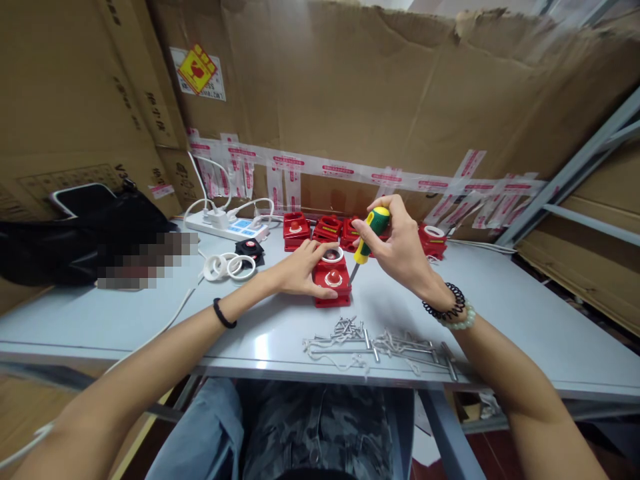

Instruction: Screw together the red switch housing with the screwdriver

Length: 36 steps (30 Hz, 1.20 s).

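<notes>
At the middle of the bench (pixel 280 320), in the head view, both forearms reach forward from the near edge and converge on one red unit (pixel 333 298). The left hand (pixel 300 272) lies palm down at the unit's left side; its thumb presses the front part and its other fingers extend along the rear, closed against the body. The right hand (pixel 403 250) is raised to the right, with its fingers wrapped around the green and yellow handle of a screwdriver (pixel 379 228). The shaft slants down to the left, and its tip meets the unit's right edge; whether it engages a screw cannot be told.

The red unit sits on the bench with a flat base. A red knob (pixel 334 277) in a white collar projects from its front part; a white ring (pixel 332 254) is at the rear. The left hand covers part of its left side.

Behind it stands a row of similar red units (pixel 297 231), partly hidden by the right hand and the screwdriver. To the left are loose white rings (pixel 215 268), black parts (pixel 249 249), a power strip (pixel 230 227) with plugged-in cables, and a black bag (pixel 85 230). Near the front edge, loose screws (pixel 347 327), metal rods (pixel 451 362) and white cords (pixel 393 341) lie in a tangled group. Cardboard (pixel 350 80) closes off the rear.
</notes>
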Each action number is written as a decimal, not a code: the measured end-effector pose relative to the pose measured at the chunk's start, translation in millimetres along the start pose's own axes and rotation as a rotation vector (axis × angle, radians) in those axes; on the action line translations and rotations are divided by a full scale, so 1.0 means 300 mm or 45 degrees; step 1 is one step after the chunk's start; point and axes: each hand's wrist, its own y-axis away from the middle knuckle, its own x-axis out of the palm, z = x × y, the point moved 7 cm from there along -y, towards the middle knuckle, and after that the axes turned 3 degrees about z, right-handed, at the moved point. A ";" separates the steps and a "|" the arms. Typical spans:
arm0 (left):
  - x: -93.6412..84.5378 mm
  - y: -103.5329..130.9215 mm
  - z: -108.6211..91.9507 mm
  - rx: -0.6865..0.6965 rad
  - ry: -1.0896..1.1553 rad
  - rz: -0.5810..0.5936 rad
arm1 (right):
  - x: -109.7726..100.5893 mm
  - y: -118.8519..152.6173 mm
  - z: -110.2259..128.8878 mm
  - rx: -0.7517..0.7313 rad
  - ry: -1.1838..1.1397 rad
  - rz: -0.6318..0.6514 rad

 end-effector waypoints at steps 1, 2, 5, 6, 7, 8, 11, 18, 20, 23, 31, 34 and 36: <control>0.000 0.000 0.000 0.002 -0.002 0.000 | 0.002 0.001 -0.001 0.005 -0.005 0.006; 0.000 0.000 0.000 0.003 -0.003 0.000 | 0.003 0.001 -0.002 0.006 -0.001 0.006; 0.000 0.000 0.001 0.007 -0.002 -0.002 | -0.001 0.002 0.000 -0.001 0.026 -0.015; 0.000 0.000 0.001 0.006 0.000 -0.002 | -0.002 0.002 0.000 0.000 0.023 -0.016; 0.000 0.000 0.002 0.005 0.004 0.000 | -0.001 0.002 0.000 0.005 0.014 -0.010; 0.000 0.000 0.003 0.005 0.008 0.001 | -0.001 0.002 -0.001 0.010 0.006 -0.005; 0.002 0.000 0.005 0.001 0.014 0.005 | -0.005 0.001 0.002 0.005 0.021 -0.017; 0.000 0.000 0.000 -0.005 0.020 0.015 | 0.002 0.000 -0.008 0.042 -0.084 0.017; -0.001 0.000 -0.001 -0.007 0.024 0.020 | 0.002 0.000 -0.012 0.036 -0.097 0.019; -0.003 0.000 -0.002 -0.002 0.026 0.012 | 0.000 0.000 -0.016 0.027 -0.052 0.010; -0.003 0.002 -0.002 -0.012 0.016 0.010 | -0.014 0.010 0.019 -0.038 0.092 -0.067; 0.001 0.001 0.004 -0.030 0.010 0.020 | -0.019 0.021 0.041 -0.076 0.156 -0.105; 0.002 0.000 0.006 -0.030 0.005 0.022 | -0.018 0.026 0.053 -0.102 0.198 -0.108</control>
